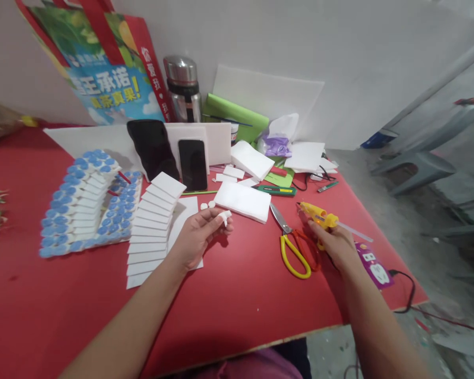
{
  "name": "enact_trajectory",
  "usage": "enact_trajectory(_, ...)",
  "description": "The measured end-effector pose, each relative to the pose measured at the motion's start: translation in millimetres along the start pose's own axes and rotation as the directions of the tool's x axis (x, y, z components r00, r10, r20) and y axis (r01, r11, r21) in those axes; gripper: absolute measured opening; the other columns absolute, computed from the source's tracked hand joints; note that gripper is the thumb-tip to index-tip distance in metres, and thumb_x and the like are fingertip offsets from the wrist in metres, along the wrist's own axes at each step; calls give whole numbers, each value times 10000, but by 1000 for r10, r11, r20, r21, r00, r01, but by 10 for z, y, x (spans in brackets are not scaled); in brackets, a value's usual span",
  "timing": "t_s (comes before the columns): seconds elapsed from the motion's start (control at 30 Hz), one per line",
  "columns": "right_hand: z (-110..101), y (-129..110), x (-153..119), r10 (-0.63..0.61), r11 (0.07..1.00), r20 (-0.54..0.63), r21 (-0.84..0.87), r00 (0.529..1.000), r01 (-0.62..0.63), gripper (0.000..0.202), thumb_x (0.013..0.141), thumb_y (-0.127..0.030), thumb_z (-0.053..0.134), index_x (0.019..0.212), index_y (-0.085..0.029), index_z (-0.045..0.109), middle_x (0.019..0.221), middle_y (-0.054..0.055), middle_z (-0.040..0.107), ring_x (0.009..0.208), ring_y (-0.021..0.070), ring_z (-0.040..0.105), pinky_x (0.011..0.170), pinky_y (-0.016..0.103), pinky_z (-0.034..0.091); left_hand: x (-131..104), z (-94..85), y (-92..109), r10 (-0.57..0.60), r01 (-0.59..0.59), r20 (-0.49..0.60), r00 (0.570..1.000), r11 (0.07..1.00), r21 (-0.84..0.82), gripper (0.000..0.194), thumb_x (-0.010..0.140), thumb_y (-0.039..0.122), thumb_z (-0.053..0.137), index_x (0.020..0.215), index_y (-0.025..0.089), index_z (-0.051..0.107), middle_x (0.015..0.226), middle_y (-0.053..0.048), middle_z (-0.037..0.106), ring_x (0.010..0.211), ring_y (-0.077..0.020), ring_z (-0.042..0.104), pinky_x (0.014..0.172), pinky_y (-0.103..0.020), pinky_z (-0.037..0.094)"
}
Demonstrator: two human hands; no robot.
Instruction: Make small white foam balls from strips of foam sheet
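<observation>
A small white piece (225, 216) is pinched between the thumb and fingers of my left hand (205, 234), above the red table. My right hand (334, 242) is wrapped round a yellow glue gun (316, 213), whose nozzle points left and whose clear stick juts out to the right. Scissors (294, 247) with one yellow and one red handle lie just left of it. A stack of white paper (243, 201) lies between the hands, farther back. Beside my left forearm is a fanned stair of white cards (152, 231). Two small white discs (207, 205) lie behind my left hand.
Left stands a blue-and-white model (75, 205) with white steps. Two phones (154, 150) (193, 164) lean on white board. Behind are a steel flask (184, 89) and a printed bag (102, 68). A green cutter (276, 190) and a purple power socket (373, 266) lie on the table (229, 310).
</observation>
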State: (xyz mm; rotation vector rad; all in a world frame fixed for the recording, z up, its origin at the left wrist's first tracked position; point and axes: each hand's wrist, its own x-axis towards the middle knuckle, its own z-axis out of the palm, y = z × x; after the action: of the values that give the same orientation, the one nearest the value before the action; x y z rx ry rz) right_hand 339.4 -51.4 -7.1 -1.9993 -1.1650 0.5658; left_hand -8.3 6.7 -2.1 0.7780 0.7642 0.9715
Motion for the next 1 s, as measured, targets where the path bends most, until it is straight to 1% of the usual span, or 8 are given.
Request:
enact_trajectory(0.07, -27, -43, -51, 143, 977, -9, 161, 990, -140, 373, 781, -522, 797, 814, -151, 777, 621, 76, 680, 533, 208, 603, 461, 319, 415, -5, 1, -10, 0, 0, -1, 1000, 1000, 6, 250, 838, 365, 851, 945, 162, 752, 892, -67, 748, 766, -168, 700, 650, -286, 592)
enact_trajectory(0.13, -85, -181, -144, 197, 921, -17, 347, 980, -179, 338, 766, -483, 834, 863, -162, 787, 727, 81, 720, 592, 192, 625, 487, 297, 458, -3, -7, -15, 6, -6, -15, 1000, 1000, 2, 271, 828, 372, 858, 955, 158, 752, 884, -71, 749, 760, -170, 699, 639, -282, 588)
enact_trajectory(0.27, -119, -651, -367, 35, 797, 127, 595, 991, -104, 259, 841, -466, 808, 918, -219, 786, 906, 60, 754, 620, 146, 644, 511, 254, 498, 23, -44, -5, 13, -14, -50, 999, 1000, -28, 270, 806, 361, 877, 922, 161, 737, 877, -62, 746, 758, -164, 700, 641, -268, 591)
enact_trajectory(0.37, 103, -929, -466, -141, 808, 248, 589, 958, -33, 240, 901, -466, 762, 911, -229, 802, 950, 66, 774, 776, 198, 721, 711, 317, 587, 42, -64, 12, 29, -32, -78, 997, 999, -42, 257, 801, 346, 883, 898, 157, 738, 887, -57, 748, 758, -149, 702, 687, -259, 599)
enact_trajectory(0.47, 475, -1014, -478, -335, 814, 301, 570, 893, 114, 259, 955, -441, 700, 858, -226, 808, 963, 69, 785, 979, 242, 732, 958, 377, 560, 48, -65, 23, 44, -49, -108, 993, 998, -43, 279, 770, 347, 909, 894, 151, 754, 872, -51, 752, 757, -137, 709, 746, -251, 600)
enact_trajectory(0.6, 829, -948, -476, -412, 784, 344, 605, 844, 136, 295, 996, -430, 632, 841, -226, 779, 955, 63, 785, 978, 252, 728, 954, 398, 539, 43, -73, 20, 74, -77, -135, 988, 997, -19, 302, 760, 372, 915, 903, 156, 758, 860, -54, 762, 785, -153, 724, 765, -260, 594)
enact_trajectory(0.77, 877, -874, -539, -396, 839, 369, 517, 841, 168, 281, 989, -408, 612, 854, -206, 755, 905, 62, 767, 913, 246, 707, 882, 379, 536, 47, -108, -14, 77, -69, -159, 984, 996, 51, 254, 839, 378, 853, 956, 172, 759, 871, -62, 768, 791, -160, 721, 743, -272, 580)
enact_trajectory(1.0, 853, -888, -556, -385, 901, 439, 369, 812, 228, 305, 989, -428, 591, 876, -203, 762, 910, 58, 762, 834, 237, 679, 796, 359, 535, 46, -84, -18, 123, -98, -154, 980, 982, 162, 215, 878, 370, 810, 944, 168, 779, 924, -63, 758, 838, -160, 707, 873, -316, 578)
